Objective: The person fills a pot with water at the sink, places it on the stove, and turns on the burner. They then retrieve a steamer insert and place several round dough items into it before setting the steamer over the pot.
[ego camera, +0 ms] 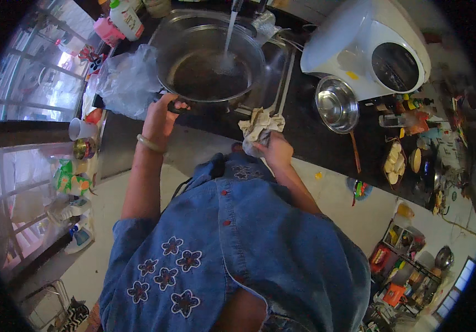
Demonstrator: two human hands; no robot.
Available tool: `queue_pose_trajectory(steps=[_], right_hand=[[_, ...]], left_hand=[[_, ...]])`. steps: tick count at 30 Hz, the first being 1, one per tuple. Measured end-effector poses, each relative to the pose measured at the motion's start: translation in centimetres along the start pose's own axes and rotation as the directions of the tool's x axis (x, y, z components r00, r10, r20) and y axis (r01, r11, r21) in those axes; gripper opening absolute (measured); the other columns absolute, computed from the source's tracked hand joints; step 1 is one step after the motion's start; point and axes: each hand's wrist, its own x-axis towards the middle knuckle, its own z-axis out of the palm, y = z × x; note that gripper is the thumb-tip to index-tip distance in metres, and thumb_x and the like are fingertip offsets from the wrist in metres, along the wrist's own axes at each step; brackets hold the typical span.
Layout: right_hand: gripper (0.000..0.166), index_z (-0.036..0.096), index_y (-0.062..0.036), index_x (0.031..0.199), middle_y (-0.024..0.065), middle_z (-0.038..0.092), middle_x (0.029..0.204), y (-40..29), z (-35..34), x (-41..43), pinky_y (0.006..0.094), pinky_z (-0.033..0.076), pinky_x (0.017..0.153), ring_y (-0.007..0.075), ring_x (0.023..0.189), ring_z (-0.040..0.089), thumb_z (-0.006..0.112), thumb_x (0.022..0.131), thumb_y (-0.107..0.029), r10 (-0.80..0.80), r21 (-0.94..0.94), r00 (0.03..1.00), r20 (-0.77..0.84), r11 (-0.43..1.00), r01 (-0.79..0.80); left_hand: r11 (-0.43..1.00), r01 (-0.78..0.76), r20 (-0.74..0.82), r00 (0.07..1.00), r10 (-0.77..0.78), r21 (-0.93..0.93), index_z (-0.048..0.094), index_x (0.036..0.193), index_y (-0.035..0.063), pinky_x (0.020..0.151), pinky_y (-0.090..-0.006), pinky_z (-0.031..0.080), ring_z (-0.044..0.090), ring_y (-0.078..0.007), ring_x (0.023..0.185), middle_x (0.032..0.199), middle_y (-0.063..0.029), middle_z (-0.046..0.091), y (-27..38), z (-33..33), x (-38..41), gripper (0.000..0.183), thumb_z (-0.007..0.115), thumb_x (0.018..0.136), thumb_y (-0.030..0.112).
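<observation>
A wide metal pan (pixel 211 83) sits over the sink, tilted a little. From the faucet (pixel 236 6) a stream of water (pixel 230 33) runs into it and ripples over its bottom. My left hand (pixel 164 114) grips the pan's dark handle (pixel 179 107) at the near left rim. In my right hand (pixel 277 150) is a crumpled, pale cloth (pixel 260 126), held over the counter's front edge, apart from the pan. The fingers of that hand are partly hidden by the cloth.
Left of the pan lies a clear plastic bag (pixel 127 83), with a white bottle (pixel 126 20) behind it. To the right, a shiny metal ladle-like pan (pixel 336 106) with a long handle rests on the dark counter (pixel 304 137) beside a large white appliance (pixel 362 45).
</observation>
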Motion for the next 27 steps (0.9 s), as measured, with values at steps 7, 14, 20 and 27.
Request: queue_pose_trajectory(steps=[7,14,20,27], right_hand=[[0.033,0.054,-0.0030,0.085,0.0152,0.060,0.082,-1.1,1.7,1.3,0.0408,0.049,0.063,0.0325,0.074,0.060,0.067,0.062,-0.023,0.069,0.031,0.997,-0.032,0.997,-0.068],[0.042,0.058,-0.0037,0.099,0.0149,0.062,0.086,1.9,-0.5,1.6,0.0410,0.047,0.070,0.0324,0.081,0.060,0.068,0.064,-0.025,0.212,0.081,0.976,-0.052,0.975,-0.208],[0.039,0.056,-0.0025,0.101,0.0167,0.059,0.096,7.1,-4.0,1.9,0.0405,0.047,0.072,0.0324,0.086,0.058,0.068,0.068,-0.020,0.238,0.005,0.938,-0.252,0.970,-0.244],[0.035,0.052,-0.0028,0.101,0.0179,0.057,0.096,9.6,-2.1,2.4,0.0421,0.046,0.073,0.0347,0.087,0.056,0.062,0.073,-0.023,0.227,-0.050,0.949,-0.220,0.969,-0.243]], left_hand=[[0.998,-0.038,0.021,0.999,0.037,0.050,0.051,0.081,-0.0055,0.078,-0.0406,0.047,0.050,-0.0177,0.072,0.071,-0.0050,0.047,0.1,0.3,-0.5,0.008,0.043,0.081,-0.005],[0.990,0.099,-0.114,0.987,-0.110,-0.098,0.052,0.077,-0.0028,0.074,-0.0420,0.048,0.051,-0.0200,0.063,0.064,-0.0066,0.049,0.7,0.8,-0.3,0.009,0.048,0.081,0.004],[0.982,0.089,-0.208,0.970,-0.122,-0.164,0.054,0.071,-0.0037,0.066,-0.0349,0.047,0.053,-0.0201,0.059,0.064,-0.0098,0.054,0.7,1.3,-0.6,0.007,0.053,0.076,0.001],[0.980,0.060,-0.158,0.983,-0.090,-0.189,0.054,0.071,-0.0035,0.065,-0.0341,0.046,0.053,-0.0198,0.060,0.064,-0.0095,0.054,0.1,0.8,-0.4,0.007,0.052,0.076,0.001]])
